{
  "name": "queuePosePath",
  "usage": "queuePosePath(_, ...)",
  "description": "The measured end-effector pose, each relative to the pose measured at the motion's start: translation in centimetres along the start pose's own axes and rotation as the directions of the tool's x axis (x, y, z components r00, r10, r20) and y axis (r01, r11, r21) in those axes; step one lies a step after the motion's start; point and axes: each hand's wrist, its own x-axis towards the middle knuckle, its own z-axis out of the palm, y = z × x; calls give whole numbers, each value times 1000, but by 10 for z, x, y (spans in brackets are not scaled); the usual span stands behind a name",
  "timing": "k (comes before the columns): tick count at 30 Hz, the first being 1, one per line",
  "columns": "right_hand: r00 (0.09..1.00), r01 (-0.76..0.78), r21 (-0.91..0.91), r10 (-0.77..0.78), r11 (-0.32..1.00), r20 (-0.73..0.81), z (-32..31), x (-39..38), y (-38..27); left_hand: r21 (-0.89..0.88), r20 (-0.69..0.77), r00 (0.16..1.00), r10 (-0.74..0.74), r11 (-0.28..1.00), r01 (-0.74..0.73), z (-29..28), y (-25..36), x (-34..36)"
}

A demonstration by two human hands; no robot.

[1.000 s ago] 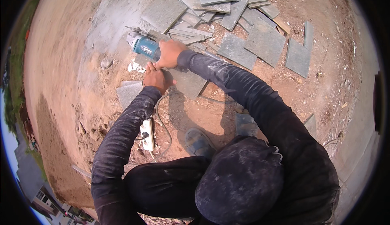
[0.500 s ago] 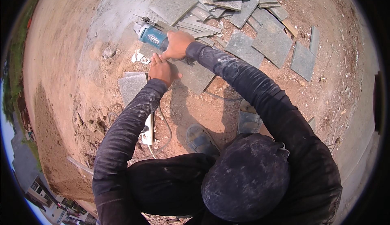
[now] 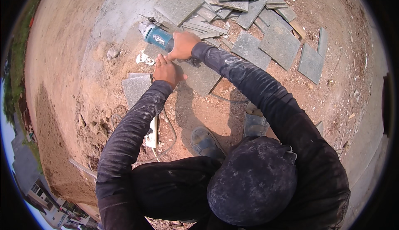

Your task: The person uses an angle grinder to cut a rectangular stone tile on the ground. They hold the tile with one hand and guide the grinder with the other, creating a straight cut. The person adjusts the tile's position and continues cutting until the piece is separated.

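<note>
My right hand (image 3: 184, 45) is wrapped round the rear of a teal angle grinder (image 3: 159, 37). Its cutting disc (image 3: 152, 21) stands on edge along the far side of the tool, over a grey stone tile (image 3: 203, 78). My left hand (image 3: 166, 71) lies spread on the near left part of that tile, thumb out to the right, fingertips close to my right hand and the grinder. Part of the tile is hidden beneath my hands and the tool. Whether the disc touches the stone I cannot tell.
Grey tiles and cut strips (image 3: 232, 6) lie heaped at the far side, more (image 3: 311, 62) to the right. Tile pieces (image 3: 136, 89) and a white power strip (image 3: 152, 133) sit by my left forearm. A cable (image 3: 171, 140) loops near my shoes (image 3: 207, 142). Pale dust covers the ground ahead.
</note>
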Motion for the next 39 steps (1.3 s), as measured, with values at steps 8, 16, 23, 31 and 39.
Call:
queuePosePath(8,1000,-5,22,5,1000,-2,-4,-8,-1,-7,-53,998,14,1000,-15,7,-4,1)
queuePosePath(16,1000,6,19,-5,1000,-26,-1,-14,4,-32,-38,999,2,999,-4,7,-2,1)
queuePosePath(23,999,22,13,-22,1000,-32,-4,-20,4,-9,-64,997,33,999,-34,9,-6,3)
queuePosePath(31,999,-14,-4,13,1000,-39,-2,-24,7,-35,-55,998,8,999,-10,1,0,-1)
queuePosePath(39,1000,-7,27,8,1000,-8,-5,-30,8,-49,-64,998,-10,999,7,0,-1,-2)
